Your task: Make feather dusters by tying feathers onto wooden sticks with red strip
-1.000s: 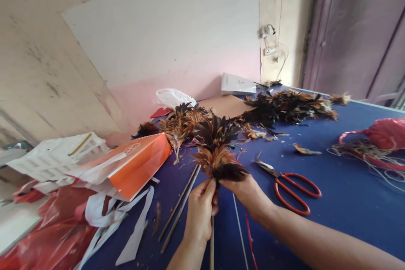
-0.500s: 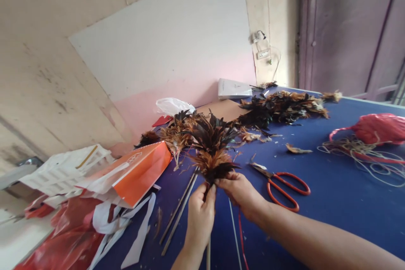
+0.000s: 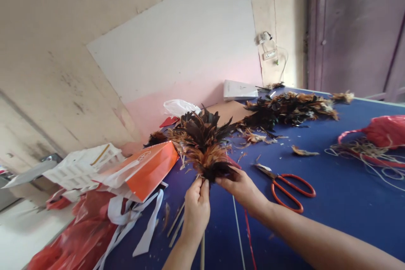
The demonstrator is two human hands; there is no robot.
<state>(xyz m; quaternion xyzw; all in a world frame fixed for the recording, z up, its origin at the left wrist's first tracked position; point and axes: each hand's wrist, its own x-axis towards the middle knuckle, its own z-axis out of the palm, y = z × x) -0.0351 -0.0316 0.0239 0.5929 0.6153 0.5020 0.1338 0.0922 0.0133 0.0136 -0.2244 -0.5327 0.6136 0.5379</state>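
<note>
A feather duster (image 3: pixel 207 152) of brown and black feathers on a thin wooden stick is in front of me. My left hand (image 3: pixel 196 204) is closed round the stick, just below the lowest feathers. My right hand (image 3: pixel 242 187) is closed, thumb forward, at the right side of the dark lower feathers. A red plastic string (image 3: pixel 249 238) shows above and below the right hand and seems to pass through it; the fingertips are partly hidden. To the right of that hand, red-handled scissors (image 3: pixel 289 190) lie on the table.
On the blue table (image 3: pixel 348 223) lie a feather pile (image 3: pixel 291 107), a loose feather (image 3: pixel 303 152), and a red string bundle (image 3: pixel 384 130) with tangled pale cord. Leftward are an orange-and-white bag (image 3: pixel 152 171), white strips (image 3: pixel 147 230) and thin sticks (image 3: pixel 176 225). A white box (image 3: pixel 240 90) stands by the wall.
The view has shifted slightly, so the background sits further right. The duster leans a little more to the left, and my right hand has opened a small gap from my left hand.
</note>
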